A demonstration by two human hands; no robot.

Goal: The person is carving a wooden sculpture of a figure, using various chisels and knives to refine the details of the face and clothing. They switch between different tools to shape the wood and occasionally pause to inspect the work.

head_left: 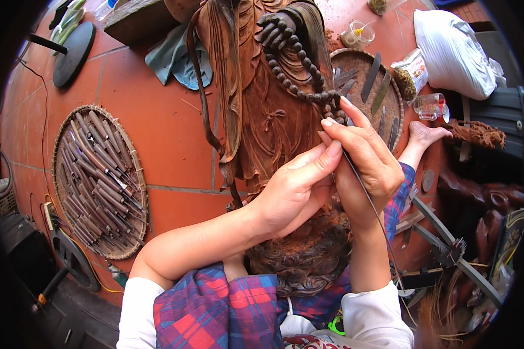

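Note:
A large carved wooden statue in draped robes lies before me, its base between my legs. From its raised carved hand hangs a string of round wooden beads. My right hand is closed at the lower end of the beads, gripping a thin dark strip that trails down past my right wrist. My left hand meets it just below the beads, thumb and fingers drawn together; what they pinch is hidden.
At left, a round woven basket holds many wooden-handled carving tools. Another woven tray with flat files lies behind the statue's right side. A blue cloth, a white sack, a glass mug and a metal bar frame lie around.

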